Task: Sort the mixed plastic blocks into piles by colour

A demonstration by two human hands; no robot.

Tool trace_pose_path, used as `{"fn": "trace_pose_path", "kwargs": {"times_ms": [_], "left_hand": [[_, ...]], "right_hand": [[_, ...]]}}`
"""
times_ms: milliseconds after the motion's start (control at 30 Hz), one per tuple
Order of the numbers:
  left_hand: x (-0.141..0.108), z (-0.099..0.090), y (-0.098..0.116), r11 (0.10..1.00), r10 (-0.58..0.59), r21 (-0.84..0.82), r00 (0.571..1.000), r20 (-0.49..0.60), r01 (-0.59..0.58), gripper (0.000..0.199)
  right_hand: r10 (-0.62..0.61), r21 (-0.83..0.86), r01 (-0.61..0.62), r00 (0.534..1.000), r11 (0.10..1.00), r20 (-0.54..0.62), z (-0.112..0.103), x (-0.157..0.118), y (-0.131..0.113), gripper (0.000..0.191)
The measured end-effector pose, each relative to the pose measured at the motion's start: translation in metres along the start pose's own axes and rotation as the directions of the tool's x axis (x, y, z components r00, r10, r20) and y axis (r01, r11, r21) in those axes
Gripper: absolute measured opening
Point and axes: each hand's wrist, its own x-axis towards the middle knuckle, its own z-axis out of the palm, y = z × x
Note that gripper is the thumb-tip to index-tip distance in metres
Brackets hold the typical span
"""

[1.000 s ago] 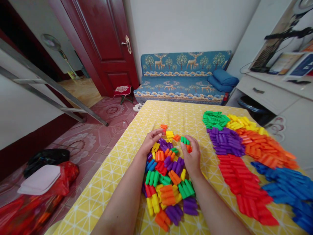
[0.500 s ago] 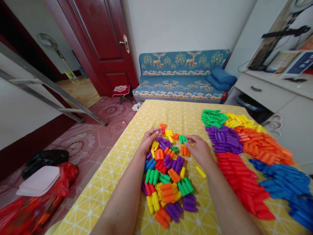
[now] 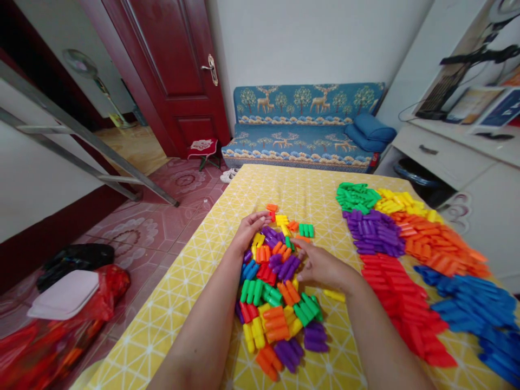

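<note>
A mixed heap of small tube-shaped plastic pieces (image 3: 275, 295) in several colours, many lying side by side in little rows, spreads over the middle of the table. My left hand (image 3: 248, 232) rests at the heap's upper left edge, fingers stretched, tips beside a red piece (image 3: 272, 216). On the heap's right side, my right hand (image 3: 320, 266) reaches in with thumb and fingers apart, close to purple pieces (image 3: 289, 267). Its fingers partly cover an orange row (image 3: 303, 238). Green pieces (image 3: 306, 231) lie just beyond it, and a lone yellow piece (image 3: 333, 295) is beneath the wrist.
Sorted by colour, piles lie along the table's right: green (image 3: 356, 197), yellow (image 3: 402, 202), purple (image 3: 374, 232), orange (image 3: 442, 244), red (image 3: 402, 303) and blue (image 3: 479, 309). A patterned sofa (image 3: 300, 143) stands behind the yellow-clothed table (image 3: 203, 271); a white cabinet (image 3: 479, 179) is at right.
My right hand has moved left and nearer, from the green row to the purple pieces. The orange row below the green one has shifted and turned. My left hand stays put.
</note>
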Motion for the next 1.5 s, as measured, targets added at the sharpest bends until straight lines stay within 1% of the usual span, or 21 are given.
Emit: {"fn": "trace_pose_path", "kwargs": {"times_ms": [100, 200, 233, 300, 400, 467, 533, 600, 667, 700, 767, 833, 867, 933, 1033, 1100, 1133, 1233, 1333, 1400, 1500], "left_hand": [[0.002, -0.001, 0.0, 1.0, 0.016, 0.021, 0.999, 0.028, -0.017, 0.045], [0.001, -0.001, 0.002, 0.997, 0.049, 0.059, 0.996, 0.077, -0.053, 0.045], [0.0, -0.001, 0.003, 0.996, 0.051, 0.069, 0.995, 0.091, -0.057, 0.045], [-0.003, 0.001, 0.006, 0.996, 0.042, 0.077, 0.992, 0.12, -0.052, 0.044], [-0.008, 0.004, 0.012, 0.994, 0.036, 0.094, 0.982, 0.185, -0.054, 0.043], [-0.01, 0.006, 0.014, 0.988, 0.041, 0.136, 0.973, 0.229, -0.073, 0.044], [-0.01, 0.006, 0.016, 0.981, 0.044, 0.17, 0.966, 0.254, -0.09, 0.045], [-0.009, 0.006, 0.016, 0.979, 0.046, 0.181, 0.963, 0.266, -0.097, 0.045], [-0.008, 0.004, 0.014, 0.977, 0.05, 0.186, 0.965, 0.257, -0.1, 0.045], [-0.007, 0.003, 0.013, 0.977, 0.052, 0.187, 0.967, 0.251, -0.101, 0.044], [-0.006, 0.001, 0.011, 0.978, 0.059, 0.181, 0.97, 0.237, -0.104, 0.043], [-0.005, 0.0, 0.009, 0.979, 0.056, 0.178, 0.972, 0.228, -0.098, 0.043], [-0.005, 0.0, 0.008, 0.98, 0.053, 0.176, 0.973, 0.223, -0.093, 0.043], [-0.005, 0.001, 0.008, 0.982, 0.04, 0.173, 0.977, 0.211, -0.078, 0.043], [-0.006, 0.003, 0.01, 0.985, 0.033, 0.161, 0.979, 0.203, -0.067, 0.043], [-0.008, 0.005, 0.012, 0.984, 0.028, 0.165, 0.974, 0.223, -0.066, 0.043], [-0.01, 0.005, 0.014, 0.983, 0.02, 0.174, 0.97, 0.243, -0.064, 0.043], [-0.012, 0.007, 0.016, 0.972, -0.018, 0.227, 0.95, 0.312, -0.056, 0.042], [-0.012, 0.007, 0.015, 0.963, -0.034, 0.264, 0.939, 0.341, -0.061, 0.041], [-0.01, 0.005, 0.013, 0.96, -0.02, 0.269, 0.933, 0.359, -0.082, 0.042], [-0.007, 0.003, 0.009, 0.951, 0.01, 0.28, 0.919, 0.393, -0.131, 0.043]], "right_hand": [[-0.086, -0.061, 0.078, 0.986, 0.995, -0.142, 0.012, 0.01, 0.001, 0.077], [-0.12, -0.116, 0.088, 0.945, 0.989, -0.306, 0.026, 0.024, 0.009, 0.073], [-0.128, -0.091, 0.104, 0.935, 0.99, -0.331, 0.031, 0.028, 0.012, 0.072], [-0.139, 0.033, 0.161, 0.923, 0.986, -0.358, 0.04, 0.034, 0.015, 0.07], [-0.15, 0.231, 0.255, 0.907, 0.939, -0.392, 0.045, 0.036, 0.011, 0.065], [-0.176, 0.259, 0.302, 0.892, 0.917, -0.417, 0.044, 0.033, 0.006, 0.06], [-0.219, 0.184, 0.319, 0.88, 0.93, -0.421, 0.039, 0.029, 0.002, 0.05], [-0.271, 0.038, 0.312, 0.873, 0.949, -0.406, 0.032, 0.025, -0.002, 0.04], [-0.329, -0.123, 0.305, 0.869, 0.944, -0.37, 0.026, 0.021, -0.004, 0.037], [-0.355, -0.193, 0.305, 0.873, 0.933, -0.333, 0.024, 0.019, -0.005, 0.04], [-0.378, -0.3, 0.305, 0.897, 0.904, -0.227, 0.022, 0.016, -0.005, 0.055], [-0.368, -0.359, 0.3, 0.92, 0.884, -0.136, 0.022, 0.015, -0.003, 0.067], [-0.367, -0.374, 0.299, 0.922, 0.878, -0.125, 0.023, 0.016, -0.001, 0.069], [-0.392, -0.381, 0.305, 0.903, 0.873, -0.177, 0.026, 0.021, 0.004, 0.061], [-0.433, -0.368, 0.298, 0.822, 0.881, -0.369, 0.029, 0.03, 0.014, 0.042], [-0.422, -0.344, 0.278, 0.77, 0.897, -0.478, 0.029, 0.034, 0.018, 0.035], [-0.406, -0.325, 0.266, 0.754, 0.908, -0.516, 0.03, 0.035, 0.02, 0.035], [-0.309, -0.231, 0.212, 0.754, 0.95, -0.579, 0.03, 0.034, 0.021, 0.037], [-0.2, -0.143, 0.141, 0.757, 0.98, -0.622, 0.029, 0.032, 0.02, 0.037], [-0.162, -0.111, 0.118, 0.728, 0.987, -0.666, 0.028, 0.032, 0.02, 0.039], [-0.15, -0.073, 0.141, 0.676, 0.987, -0.721, 0.027, 0.031, 0.019, 0.043]]}}
